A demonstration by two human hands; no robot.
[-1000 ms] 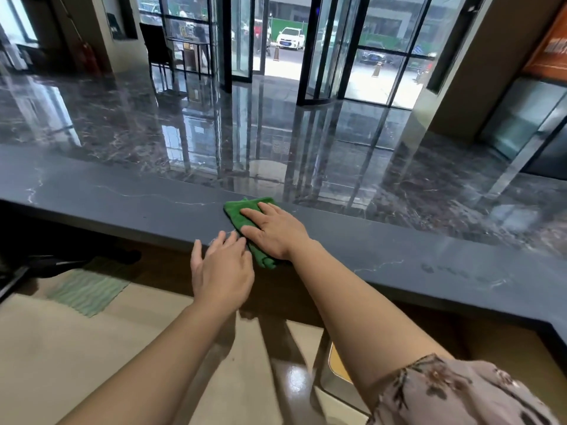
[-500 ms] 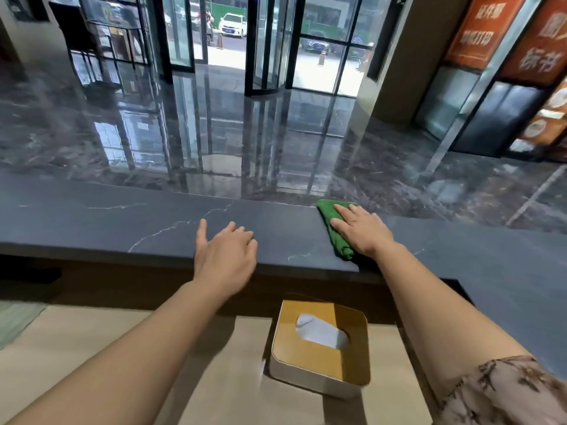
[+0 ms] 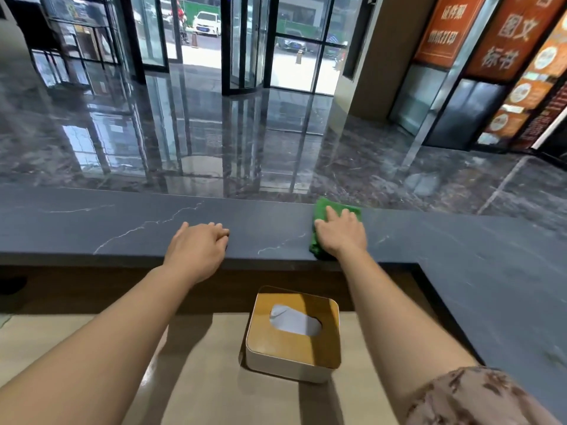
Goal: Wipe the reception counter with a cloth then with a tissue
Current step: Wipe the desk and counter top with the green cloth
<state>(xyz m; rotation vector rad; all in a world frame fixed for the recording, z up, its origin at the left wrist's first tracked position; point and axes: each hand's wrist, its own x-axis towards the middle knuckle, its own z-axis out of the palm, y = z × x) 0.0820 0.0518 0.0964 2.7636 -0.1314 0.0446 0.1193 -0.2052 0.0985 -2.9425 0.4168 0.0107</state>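
Observation:
The dark grey stone reception counter [image 3: 122, 228] runs across the view and turns toward me at the right. A folded green cloth [image 3: 320, 210] lies on it near the corner. My right hand [image 3: 342, 233] presses flat on the cloth, fingers straight, covering most of it. My left hand [image 3: 198, 248] rests on the counter's near edge, to the left of the cloth, fingers loosely bent and holding nothing. A tissue box [image 3: 293, 334] with a wooden lid and a white tissue showing in its slot stands on the lower desk between my arms.
The beige lower desk [image 3: 190, 378] lies below the counter. Beyond the counter spreads a glossy marble lobby floor [image 3: 214, 133] with glass doors at the back. Orange sign panels [image 3: 506, 35] line the right wall.
My right hand has slid the green cloth rightward along the counter toward the corner. My left hand moved along the near edge too, and my view turned right, bringing the tissue box into view.

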